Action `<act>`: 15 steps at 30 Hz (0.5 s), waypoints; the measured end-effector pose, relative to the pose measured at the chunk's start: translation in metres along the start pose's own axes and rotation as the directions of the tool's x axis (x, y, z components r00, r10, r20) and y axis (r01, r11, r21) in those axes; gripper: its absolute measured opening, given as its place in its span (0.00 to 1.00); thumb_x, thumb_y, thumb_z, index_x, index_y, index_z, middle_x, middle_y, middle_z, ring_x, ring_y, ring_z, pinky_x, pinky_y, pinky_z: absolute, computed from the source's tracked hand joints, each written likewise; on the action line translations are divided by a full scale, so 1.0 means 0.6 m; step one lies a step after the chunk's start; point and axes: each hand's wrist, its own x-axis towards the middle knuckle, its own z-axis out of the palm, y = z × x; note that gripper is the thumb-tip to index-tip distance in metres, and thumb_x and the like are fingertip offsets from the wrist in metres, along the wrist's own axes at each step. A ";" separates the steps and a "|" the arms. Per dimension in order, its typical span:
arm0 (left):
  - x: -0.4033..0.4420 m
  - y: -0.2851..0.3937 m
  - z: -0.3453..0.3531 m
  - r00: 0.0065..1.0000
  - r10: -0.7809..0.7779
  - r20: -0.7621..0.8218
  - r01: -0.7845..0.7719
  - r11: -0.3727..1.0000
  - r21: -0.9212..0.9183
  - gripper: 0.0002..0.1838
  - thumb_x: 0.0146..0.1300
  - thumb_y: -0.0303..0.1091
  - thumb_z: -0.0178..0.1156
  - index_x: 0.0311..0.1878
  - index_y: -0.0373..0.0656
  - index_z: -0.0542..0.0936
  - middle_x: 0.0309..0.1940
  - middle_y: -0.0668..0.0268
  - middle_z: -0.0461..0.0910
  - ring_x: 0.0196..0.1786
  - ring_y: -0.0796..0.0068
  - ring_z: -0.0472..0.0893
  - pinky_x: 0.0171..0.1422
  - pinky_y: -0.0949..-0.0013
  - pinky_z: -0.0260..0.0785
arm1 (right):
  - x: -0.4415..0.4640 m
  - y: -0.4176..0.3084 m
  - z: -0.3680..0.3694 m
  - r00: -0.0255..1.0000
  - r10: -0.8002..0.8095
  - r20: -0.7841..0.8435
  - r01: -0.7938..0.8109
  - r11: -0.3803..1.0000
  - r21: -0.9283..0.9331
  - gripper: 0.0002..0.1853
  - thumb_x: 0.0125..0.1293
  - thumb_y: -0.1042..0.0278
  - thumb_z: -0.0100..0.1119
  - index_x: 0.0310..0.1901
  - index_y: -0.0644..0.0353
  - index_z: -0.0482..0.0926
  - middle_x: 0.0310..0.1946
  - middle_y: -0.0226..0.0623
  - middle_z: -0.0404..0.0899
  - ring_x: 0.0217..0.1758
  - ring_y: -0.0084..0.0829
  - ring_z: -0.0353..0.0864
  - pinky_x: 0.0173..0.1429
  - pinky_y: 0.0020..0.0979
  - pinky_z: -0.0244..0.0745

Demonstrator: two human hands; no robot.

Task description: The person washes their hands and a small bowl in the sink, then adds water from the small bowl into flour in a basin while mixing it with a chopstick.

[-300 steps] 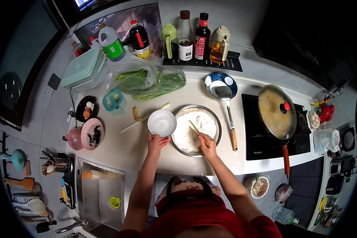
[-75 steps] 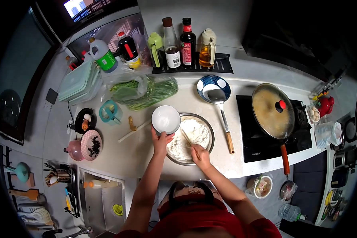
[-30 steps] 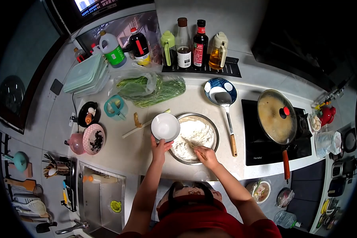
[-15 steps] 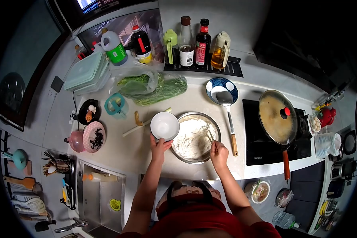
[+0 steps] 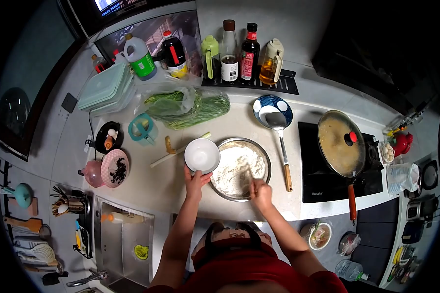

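A white bowl [image 5: 202, 155] is held by my left hand [image 5: 196, 181], tilted a little beside the left rim of a metal basin. White flour, partly clumped, fills the metal basin [image 5: 267, 178]. My right hand [image 5: 261, 193] is closed round chopsticks [image 5: 251, 174] at the basin's lower right edge; their tips reach into the flour [image 5: 234, 166] and are blurred. Left of the bowl, a scallion stalk [image 5: 164, 159] and a piece of ginger [image 5: 169, 145] lie on the counter.
Bagged green vegetables [image 5: 195, 108] lie behind the bowl. A spatula [image 5: 282, 146] rests on a blue plate [image 5: 266, 103]. At right, a lidded pan [image 5: 340, 146] sits on the stove [image 5: 318, 188]. Bottles [image 5: 249, 53] stand at the back; a sink [image 5: 127, 246] is at lower left.
Over the last moments my right hand and the chopsticks have shifted about in the basin, lately slightly left. The flour looks clumpier than at first. My left hand still holds the bowl.
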 end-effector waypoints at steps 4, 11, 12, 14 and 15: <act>0.001 0.000 0.003 1.000 -0.002 0.015 0.001 1.000 0.004 0.32 0.62 0.28 0.44 0.67 0.53 0.45 0.51 0.54 0.71 0.41 0.58 0.81 0.43 0.63 0.75 | -0.006 -0.020 0.018 0.998 -0.029 0.062 0.016 0.978 0.207 0.04 0.57 0.76 0.56 0.31 0.67 0.78 0.24 0.49 0.77 0.25 0.44 0.78 0.28 0.34 0.72; 0.004 -0.004 -0.002 1.000 0.004 0.026 -0.004 1.000 0.001 0.31 0.61 0.27 0.44 0.66 0.54 0.47 0.50 0.55 0.71 0.40 0.59 0.81 0.43 0.62 0.75 | 0.025 0.026 0.049 0.989 -0.140 0.054 0.131 0.980 0.147 0.06 0.59 0.75 0.55 0.36 0.67 0.78 0.30 0.49 0.78 0.31 0.44 0.79 0.34 0.34 0.74; 0.002 -0.003 -0.001 1.000 -0.005 0.018 0.005 1.000 0.001 0.31 0.61 0.27 0.44 0.66 0.54 0.47 0.50 0.55 0.71 0.40 0.59 0.81 0.43 0.62 0.75 | 0.020 0.016 0.045 0.969 -0.173 0.174 0.140 0.972 0.187 0.06 0.58 0.76 0.55 0.36 0.67 0.77 0.32 0.48 0.78 0.33 0.44 0.79 0.38 0.32 0.74; -0.002 0.004 0.003 1.000 -0.019 0.002 0.019 1.000 -0.003 0.31 0.61 0.27 0.44 0.66 0.54 0.48 0.50 0.55 0.71 0.40 0.59 0.82 0.43 0.62 0.75 | 0.022 -0.007 0.022 0.960 -0.182 0.214 0.113 0.948 0.299 0.07 0.58 0.76 0.56 0.37 0.67 0.78 0.32 0.47 0.79 0.32 0.42 0.79 0.37 0.32 0.74; 0.000 0.003 0.001 1.000 -0.008 0.001 0.008 1.000 0.000 0.31 0.61 0.27 0.44 0.66 0.54 0.48 0.50 0.55 0.72 0.40 0.59 0.82 0.43 0.63 0.75 | 0.025 -0.013 0.011 0.964 -0.158 0.216 0.078 0.938 0.338 0.07 0.58 0.75 0.56 0.37 0.67 0.79 0.32 0.47 0.79 0.32 0.41 0.79 0.37 0.32 0.74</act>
